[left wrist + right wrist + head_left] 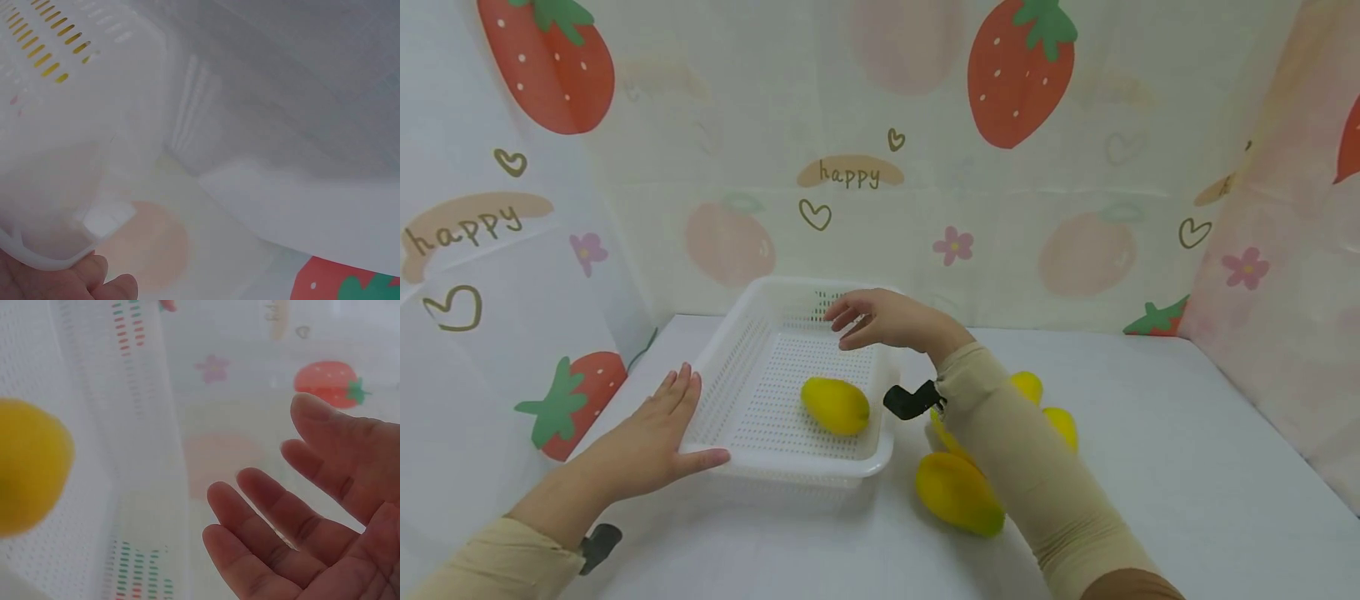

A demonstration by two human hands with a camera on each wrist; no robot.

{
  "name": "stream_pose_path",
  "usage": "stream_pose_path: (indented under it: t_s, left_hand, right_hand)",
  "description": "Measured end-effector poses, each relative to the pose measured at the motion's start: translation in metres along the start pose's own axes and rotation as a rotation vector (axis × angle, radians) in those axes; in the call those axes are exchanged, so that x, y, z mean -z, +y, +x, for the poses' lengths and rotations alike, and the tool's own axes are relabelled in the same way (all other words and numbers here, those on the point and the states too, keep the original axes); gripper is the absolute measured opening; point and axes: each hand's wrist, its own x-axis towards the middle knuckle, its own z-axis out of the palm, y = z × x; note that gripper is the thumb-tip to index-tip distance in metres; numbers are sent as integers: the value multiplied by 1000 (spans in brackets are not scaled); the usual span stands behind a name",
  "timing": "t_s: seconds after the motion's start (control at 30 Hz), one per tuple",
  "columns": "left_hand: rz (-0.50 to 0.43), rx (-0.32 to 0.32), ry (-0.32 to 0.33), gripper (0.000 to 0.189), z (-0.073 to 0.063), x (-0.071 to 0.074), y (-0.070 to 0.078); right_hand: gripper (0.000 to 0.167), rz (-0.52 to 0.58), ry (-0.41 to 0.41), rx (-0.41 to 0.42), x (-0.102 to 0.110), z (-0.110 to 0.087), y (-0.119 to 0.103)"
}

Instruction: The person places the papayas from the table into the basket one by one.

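A white plastic basket [752, 461] with slotted walls stands on the table. One yellow mango [835, 406] lies inside it near the front right corner; the right wrist view shows part of that mango [31, 465] too. My left hand [651, 437] rests on the basket's left rim, fingers straight and thumb along the front corner. Over the basket's back right part hovers my right hand [887, 319], its fingers loosely bent and apart with nothing between them. Outside the basket, to its right, another mango [958, 493] lies near my right forearm.
More mangoes [1060, 427] sit to the right, partly hidden behind my right sleeve [1037, 458]. A patterned cloth backdrop [865, 233] with strawberries rises behind and on both sides of the white table [1150, 417].
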Motion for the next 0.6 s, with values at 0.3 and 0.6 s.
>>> stream_pose_path:
  t_s: [0.3,0.6]
  left_hand:
    - [-6,12,-11,119,0,2,3]
    - [0,8,-9,119,0,1,3]
  right_hand:
    - [36,43,97,-14,27,-37,11]
    - [38,44,120,-32,48,-77,33]
